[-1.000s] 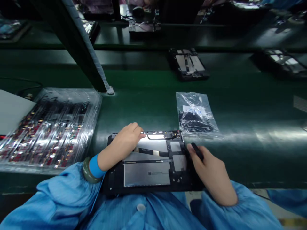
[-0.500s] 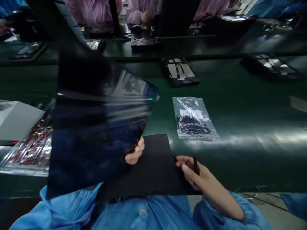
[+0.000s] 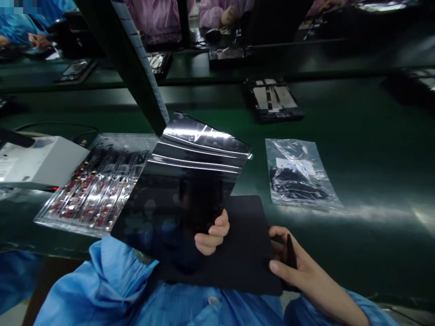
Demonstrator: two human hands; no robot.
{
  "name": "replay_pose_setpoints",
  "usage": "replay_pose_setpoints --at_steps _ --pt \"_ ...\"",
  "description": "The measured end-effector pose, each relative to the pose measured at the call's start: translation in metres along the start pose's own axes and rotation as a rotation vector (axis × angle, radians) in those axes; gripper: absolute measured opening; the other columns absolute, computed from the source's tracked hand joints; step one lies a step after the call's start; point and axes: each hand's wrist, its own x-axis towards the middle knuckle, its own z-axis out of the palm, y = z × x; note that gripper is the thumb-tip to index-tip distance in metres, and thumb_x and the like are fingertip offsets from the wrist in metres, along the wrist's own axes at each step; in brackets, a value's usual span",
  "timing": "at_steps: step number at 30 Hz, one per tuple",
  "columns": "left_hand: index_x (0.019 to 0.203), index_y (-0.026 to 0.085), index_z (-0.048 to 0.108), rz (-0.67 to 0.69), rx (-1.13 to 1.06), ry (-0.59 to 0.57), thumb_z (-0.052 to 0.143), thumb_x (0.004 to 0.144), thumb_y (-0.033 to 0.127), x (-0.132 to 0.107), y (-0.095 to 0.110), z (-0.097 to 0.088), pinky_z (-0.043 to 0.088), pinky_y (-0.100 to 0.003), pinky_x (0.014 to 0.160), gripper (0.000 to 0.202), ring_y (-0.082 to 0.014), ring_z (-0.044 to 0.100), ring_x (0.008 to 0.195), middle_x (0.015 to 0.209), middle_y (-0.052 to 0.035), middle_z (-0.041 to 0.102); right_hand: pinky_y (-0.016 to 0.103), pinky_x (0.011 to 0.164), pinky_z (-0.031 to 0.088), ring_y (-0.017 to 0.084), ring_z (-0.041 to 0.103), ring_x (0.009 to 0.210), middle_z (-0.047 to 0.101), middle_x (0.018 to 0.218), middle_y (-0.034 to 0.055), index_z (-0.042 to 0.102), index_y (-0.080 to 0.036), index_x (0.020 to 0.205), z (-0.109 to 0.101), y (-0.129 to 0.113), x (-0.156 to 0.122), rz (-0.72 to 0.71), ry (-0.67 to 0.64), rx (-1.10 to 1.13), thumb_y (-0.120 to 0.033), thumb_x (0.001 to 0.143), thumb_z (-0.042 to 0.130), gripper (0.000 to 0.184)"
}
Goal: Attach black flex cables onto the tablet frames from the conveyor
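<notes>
Assembly line, green-surfaced desk (image 3: 356, 149) with a conveyor lane behind it, seen from the worker's head. The left hand (image 3: 211, 235) is curled shut on the lower right edge of a glossy black panel (image 3: 183, 190), held tilted above the desk with its reflective face toward the camera. Under it lies a black mat (image 3: 244, 253), on whose right edge the right hand (image 3: 288, 265) rests, fingers loosely closed round a slim black tool (image 3: 291, 251).

The step in hand appears to be inspecting or turning the panel; the next move likely calls for a steady edge grip that keeps fingertips off the glossy face.

Outward: a clear tray of small red parts (image 3: 98, 185) to the left, beside a white box (image 3: 37, 160); a clear bag of black parts (image 3: 299, 174) to the right, its white label too small to read; an open device (image 3: 273, 99) on the lane. No brand is legible.
</notes>
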Motion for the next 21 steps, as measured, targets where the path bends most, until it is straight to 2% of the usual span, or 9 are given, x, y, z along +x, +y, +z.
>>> replay_pose_setpoints --at_steps 2,3,5,7,9,13,18,21 --pt "0.120 0.027 0.049 -0.153 -0.339 -0.117 -0.003 0.097 0.027 -0.007 0.009 -0.005 0.030 -0.036 0.045 0.058 -0.0122 0.039 0.034 0.068 -0.0049 0.062 0.031 0.066 0.049 0.016 0.059 0.069 0.061 0.080 -0.0016 0.042 -0.030 0.108 0.001 0.000 0.001 0.029 -0.034 0.068 -0.048 0.072 0.073 0.050" --pt "0.117 0.026 0.051 -0.186 -0.556 -0.153 -0.007 0.096 0.030 -0.011 0.014 -0.010 0.028 -0.035 0.043 0.061 -0.0112 0.033 0.032 0.066 -0.0045 0.059 0.031 0.066 0.049 0.016 0.059 0.069 0.062 0.080 -0.0014 0.041 -0.030 0.108 0.002 -0.001 0.001 0.039 -0.055 0.082 -0.048 0.072 0.074 0.051" --pt "0.097 0.025 0.055 -0.153 -0.923 -0.177 -0.007 0.095 0.038 -0.018 0.023 -0.024 0.022 -0.032 0.039 0.064 -0.0087 0.021 0.029 0.055 -0.0006 0.047 0.031 0.066 0.049 0.016 0.060 0.070 0.063 0.082 -0.0009 0.040 -0.030 0.108 0.001 -0.002 0.001 0.062 -0.074 0.091 -0.048 0.071 0.074 0.053" --pt "0.078 0.023 0.049 -0.093 -1.137 -0.191 0.002 0.094 0.047 -0.023 0.032 -0.040 0.017 -0.028 0.035 0.056 -0.0066 0.012 0.029 0.051 0.0037 0.031 0.032 0.066 0.048 0.017 0.060 0.071 0.062 0.083 -0.0011 0.039 -0.030 0.109 0.001 -0.003 0.000 0.096 -0.060 0.079 -0.049 0.070 0.075 0.057" --pt "0.069 0.023 0.040 -0.072 -1.234 -0.226 0.012 0.092 0.051 -0.025 0.040 -0.055 0.012 -0.025 0.034 0.046 -0.0053 0.008 0.030 0.054 0.0057 0.022 0.032 0.067 0.048 0.018 0.059 0.072 0.061 0.082 -0.0014 0.038 -0.031 0.110 0.001 -0.004 0.000 0.117 -0.037 0.054 -0.052 0.068 0.076 0.060" --pt "0.066 0.023 0.032 -0.069 -1.447 -0.290 0.023 0.089 0.047 -0.026 0.049 -0.071 0.006 -0.024 0.035 0.034 -0.0055 0.006 0.033 0.058 0.0059 0.021 0.031 0.067 0.046 0.018 0.058 0.073 0.059 0.081 -0.0019 0.038 -0.031 0.108 0.001 -0.005 0.000 0.097 -0.058 0.019 -0.056 0.065 0.076 0.063" --pt "0.066 0.023 0.037 -0.075 -1.557 -0.328 0.031 0.088 0.044 -0.026 0.050 -0.075 0.007 -0.024 0.037 0.031 -0.0051 0.010 0.033 0.057 0.0054 0.024 0.031 0.067 0.046 0.016 0.058 0.070 0.060 0.084 -0.0015 0.037 -0.032 0.111 0.002 -0.001 -0.003 0.092 -0.068 0.066 -0.055 0.064 0.078 0.066" --pt "0.064 0.022 0.035 -0.079 -1.561 -0.305 0.031 0.088 0.047 -0.024 0.047 -0.070 0.006 -0.023 0.036 0.035 -0.0046 0.010 0.032 0.056 0.0056 0.024 0.031 0.066 0.048 0.017 0.060 0.071 0.062 0.088 0.0009 0.040 -0.030 0.112 0.001 0.000 -0.001 0.051 -0.004 0.024 -0.058 0.067 0.073 0.062"
